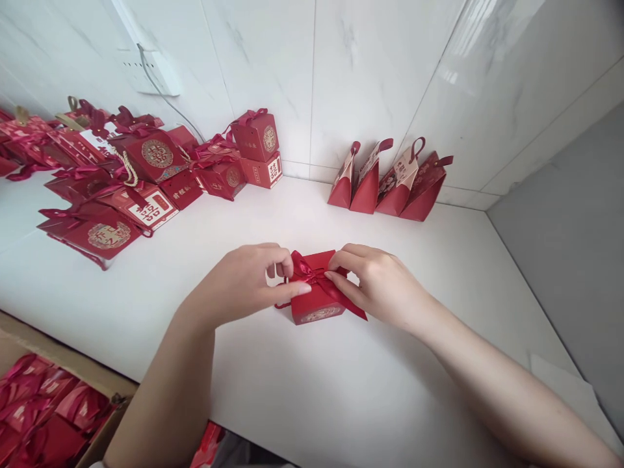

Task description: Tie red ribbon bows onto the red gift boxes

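Note:
In the middle of the white table stands a small red gift box with a gold pattern on its front side. A dark red satin ribbon is tied in a bow over its top, and one tail hangs past the front right corner. My left hand has its curled fingers and thumb around the left loop of the bow. With thumb and forefinger, my right hand pinches the ribbon by the knot; the exact grip is partly hidden. A red cord handle shows at the box's left side.
Finished red boxes with bows are stacked at the back left. Several wedge-shaped red boxes with loops line the tiled wall at the back right. A cardboard carton of ribboned boxes sits below the table edge, left. A grey cable hangs from a socket.

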Tool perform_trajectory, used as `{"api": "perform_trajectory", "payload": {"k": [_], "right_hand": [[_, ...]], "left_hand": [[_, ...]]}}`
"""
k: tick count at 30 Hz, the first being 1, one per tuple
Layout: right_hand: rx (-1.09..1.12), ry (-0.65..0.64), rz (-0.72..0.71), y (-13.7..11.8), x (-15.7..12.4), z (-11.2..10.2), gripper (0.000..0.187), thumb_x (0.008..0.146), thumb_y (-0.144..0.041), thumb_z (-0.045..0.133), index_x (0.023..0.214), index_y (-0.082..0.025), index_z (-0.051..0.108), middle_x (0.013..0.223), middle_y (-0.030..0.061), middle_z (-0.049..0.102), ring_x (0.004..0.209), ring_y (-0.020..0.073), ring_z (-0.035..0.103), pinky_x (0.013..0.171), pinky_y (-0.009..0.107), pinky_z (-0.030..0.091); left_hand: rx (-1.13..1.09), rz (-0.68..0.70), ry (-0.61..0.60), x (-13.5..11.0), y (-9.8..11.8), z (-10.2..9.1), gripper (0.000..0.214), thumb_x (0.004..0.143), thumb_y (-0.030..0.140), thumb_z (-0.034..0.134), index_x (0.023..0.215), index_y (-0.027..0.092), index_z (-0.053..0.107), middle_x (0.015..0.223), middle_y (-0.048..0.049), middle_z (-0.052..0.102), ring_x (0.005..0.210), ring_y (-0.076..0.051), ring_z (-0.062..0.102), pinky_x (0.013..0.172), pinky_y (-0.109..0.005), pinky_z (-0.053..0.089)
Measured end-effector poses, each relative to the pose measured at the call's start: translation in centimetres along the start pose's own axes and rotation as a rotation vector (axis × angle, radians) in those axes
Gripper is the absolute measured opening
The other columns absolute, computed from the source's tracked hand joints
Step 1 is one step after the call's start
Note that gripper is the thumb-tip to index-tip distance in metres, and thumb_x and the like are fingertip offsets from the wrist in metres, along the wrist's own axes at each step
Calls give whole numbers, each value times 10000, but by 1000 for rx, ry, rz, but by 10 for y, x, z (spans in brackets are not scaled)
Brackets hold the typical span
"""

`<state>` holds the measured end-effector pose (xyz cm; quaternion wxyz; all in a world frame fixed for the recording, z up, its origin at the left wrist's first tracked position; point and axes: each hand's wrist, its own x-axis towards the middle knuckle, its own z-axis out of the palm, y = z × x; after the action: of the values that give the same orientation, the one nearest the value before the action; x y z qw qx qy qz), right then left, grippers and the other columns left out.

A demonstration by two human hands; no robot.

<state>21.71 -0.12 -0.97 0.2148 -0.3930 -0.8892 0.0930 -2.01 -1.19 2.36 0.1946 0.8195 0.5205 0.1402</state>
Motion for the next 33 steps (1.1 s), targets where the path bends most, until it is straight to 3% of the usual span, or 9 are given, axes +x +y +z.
{"api": "perform_trajectory", "payload": {"k": [4, 10, 15, 21, 27, 33], "right_hand": [[-194, 84, -96, 0, -2, 3, 171, 956, -176, 464, 805, -186, 542, 680, 4, 567, 568, 137, 461, 566, 272, 331], [-432, 82, -278, -10, -11, -5, 295, 775, 77, 372, 705, -202, 441, 540, -38, 403, 430, 117, 237, 435, 281, 170], [-496, 29, -318, -23, -16, -13, 319, 698, 112, 355, 705, -193, 449, 539, -31, 396, 418, 115, 247, 420, 276, 181], [-468, -86, -315, -25, -16, -18, 261, 786, 56, 405, 748, -192, 477, 610, -12, 477, 468, 125, 350, 434, 284, 213], [-473, -63, -326, -20, -14, -15, 322, 731, 115, 365, 700, -200, 422, 604, -17, 441, 459, 118, 311, 432, 278, 188], [-452, -32, -306, -19, -12, -14, 305, 759, 92, 353, 729, -205, 417, 627, -12, 438, 471, 119, 317, 431, 276, 179]], "left_hand": [[102, 91, 8, -8, 3, 18, 220, 921, 350, 538, 757, 203, 526, 759, 19, 600, 661, -130, 521, 587, -264, 379], [251, 355, 227, -27, -8, 33, 161, 940, 203, 499, 785, 209, 544, 686, 6, 567, 625, -138, 495, 582, -277, 378], [301, 464, 384, -37, -15, 40, 166, 882, 90, 529, 827, 235, 589, 698, 4, 597, 631, -144, 557, 591, -278, 426], [295, 536, 481, -39, -17, 50, 299, 805, 8, 595, 1019, 215, 609, 810, -14, 667, 686, -149, 584, 631, -297, 485], [246, 572, 539, -39, -17, 57, 303, 810, 18, 586, 1017, 235, 631, 808, -7, 673, 646, -130, 593, 594, -281, 491], [211, 557, 543, -41, -21, 60, 289, 817, 30, 593, 1011, 243, 623, 782, -4, 669, 653, -130, 593, 598, -278, 493]]}}
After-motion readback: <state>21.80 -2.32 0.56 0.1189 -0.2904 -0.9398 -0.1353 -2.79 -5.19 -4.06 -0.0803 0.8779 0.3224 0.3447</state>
